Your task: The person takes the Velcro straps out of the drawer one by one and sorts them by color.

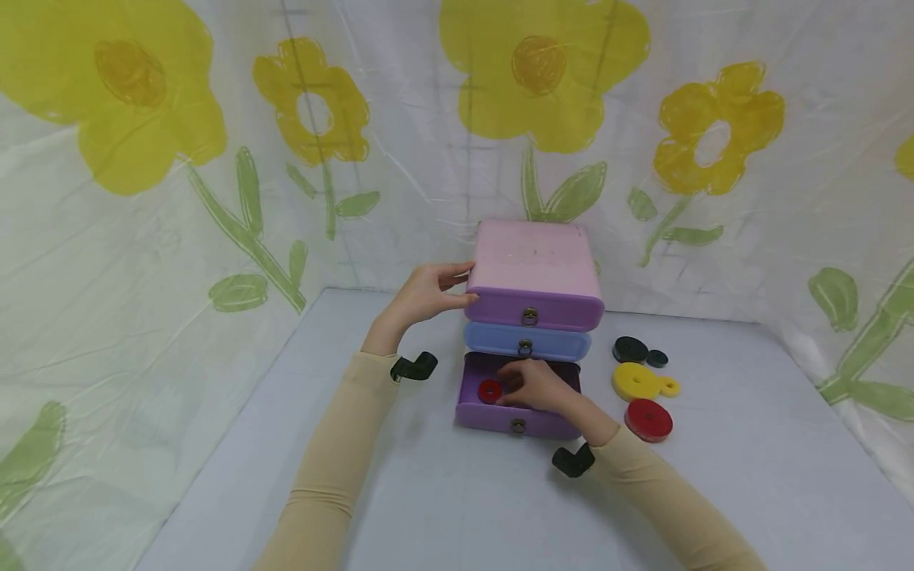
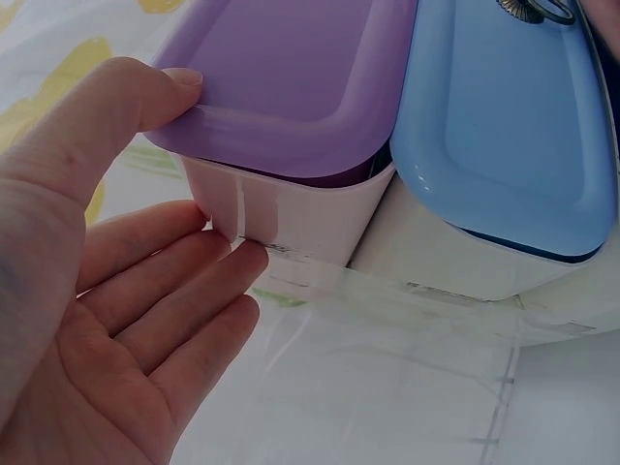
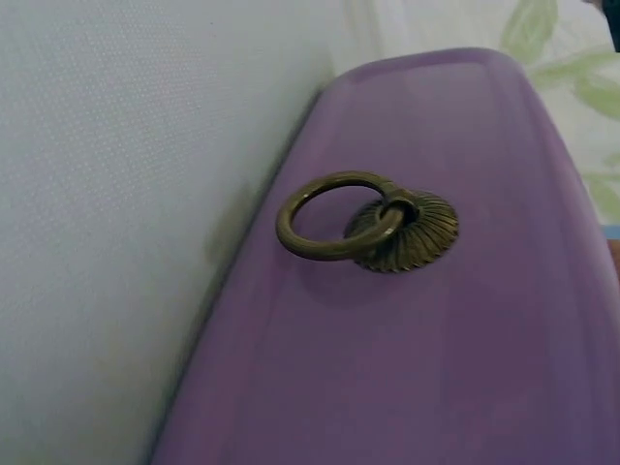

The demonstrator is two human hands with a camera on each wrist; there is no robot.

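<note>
A small red ring (image 1: 489, 391) lies inside the pulled-out bottom purple drawer (image 1: 485, 415) of a small drawer cabinet (image 1: 531, 254). My right hand (image 1: 539, 387) reaches into that drawer, its curved thumb and fingers just right of the ring, with a gap between them. My left hand (image 1: 421, 295) is at the cabinet's upper left corner. In the left wrist view, its thumb presses on the edge of the top purple drawer front (image 2: 291, 87), and its straight fingers lie by the pink side wall (image 2: 291, 218). The right wrist view shows the bottom drawer's brass ring pull (image 3: 339, 218), not the hand.
Right of the cabinet lie a large black disc (image 1: 630, 350) and a small one (image 1: 657, 358), a large yellow disc (image 1: 634, 382) beside a small yellow ring (image 1: 669, 387), and a large red disc (image 1: 648, 420). The blue middle drawer (image 1: 493, 339) sits above the bottom one. A flowered curtain (image 1: 414, 159) hangs behind.
</note>
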